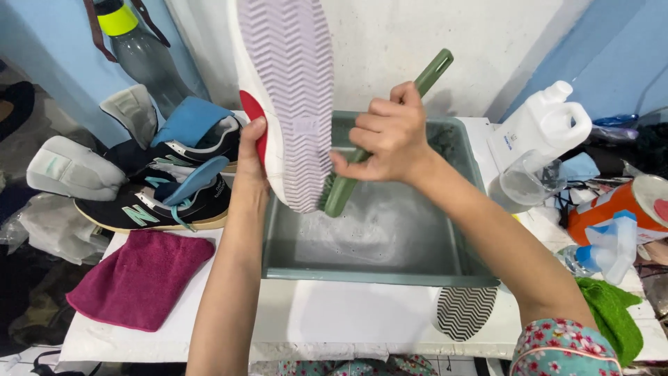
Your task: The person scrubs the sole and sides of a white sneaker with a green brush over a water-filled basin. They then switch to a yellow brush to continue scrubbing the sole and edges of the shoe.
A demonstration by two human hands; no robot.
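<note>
My left hand (252, 160) grips the edge of a white shoe (289, 97), held upright with its pale lilac zigzag sole facing me and a red patch at the rim. My right hand (386, 136) is closed around a green scrubbing brush (390, 129), whose bristled end presses against the sole's lower right side. Both are held over a grey-green plastic basin (376, 275) with soapy water in it, standing on a white table (348, 313).
A pair of black sneakers with teal trim and blue insoles (163, 184) lies left of the basin, a magenta cloth (139, 278) in front. A white jug (539, 129), clear cup, orange container, spray bottle (602, 247) and green cloth (616, 310) crowd the right. Another zigzag sole (465, 312) pokes out below the basin.
</note>
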